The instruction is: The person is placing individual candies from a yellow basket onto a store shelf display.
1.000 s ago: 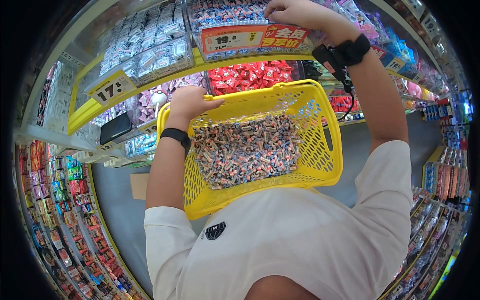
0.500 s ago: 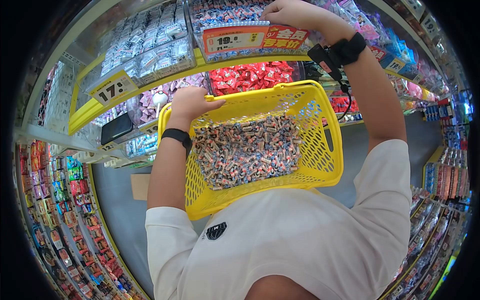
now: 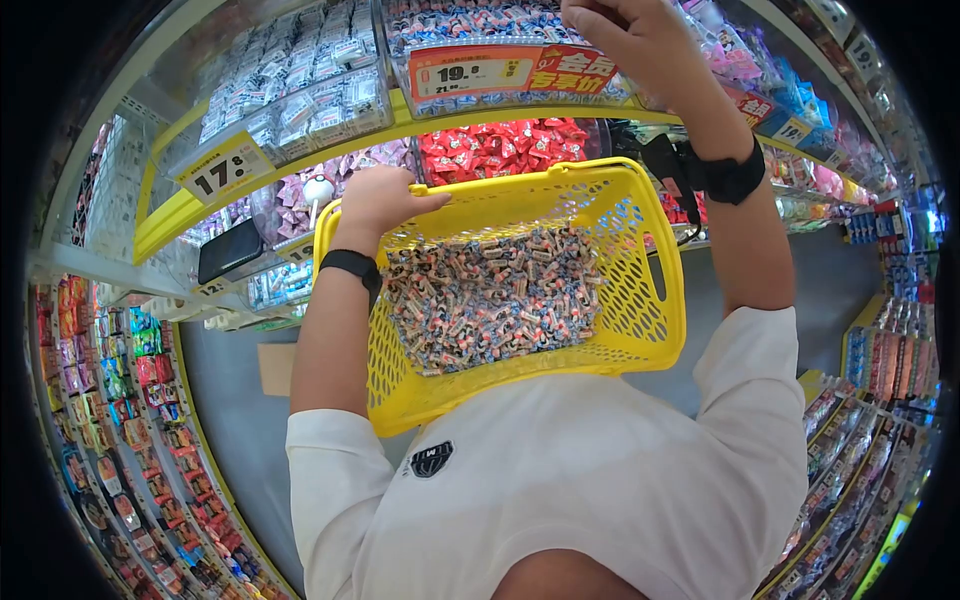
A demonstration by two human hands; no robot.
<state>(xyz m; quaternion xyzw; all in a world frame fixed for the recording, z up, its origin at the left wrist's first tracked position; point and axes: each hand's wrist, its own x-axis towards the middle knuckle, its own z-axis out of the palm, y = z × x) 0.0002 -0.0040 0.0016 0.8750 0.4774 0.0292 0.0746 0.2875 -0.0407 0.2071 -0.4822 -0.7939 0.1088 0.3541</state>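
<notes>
Basket: a yellow plastic shopping basket [image 3: 640, 300] sits at the centre of the view, pressed against the person's white shirt [image 3: 560, 480]; its walls are perforated with oval holes and its rim is smooth and rounded.
Contents: a loose heap of small wrapped candies [image 3: 490, 295], stubby and cylindrical with twisted ends, in mixed blue, red and pale wrappers, covers the basket floor.
Left hand: the left hand [image 3: 375, 200] lies at 10 o'clock of the basket, fingers pressed together and curled over the rim, gripping it; a black band circles the wrist.
Right hand: the right hand [image 3: 640, 40] is raised at 1 o'clock, above the basket and apart from it, fingers bunched and curled inward near the upper bin; whether they pinch anything cannot be told. A black wrist strap with a small device hangs below it.
Upper bin: a clear plastic bin [image 3: 480, 20] at 12 o'clock holds blue-and-white wrapped sweets, fronted by a red and white price tag [image 3: 515, 72].
Red candy bin: just behind the basket's far rim, a clear bin of glossy red-wrapped candies [image 3: 500, 148].
Left bin: at 11 o'clock, a clear bin of pale silvery wrapped sweets [image 3: 300, 90] on a yellow shelf edge [image 3: 200, 205].
</notes>
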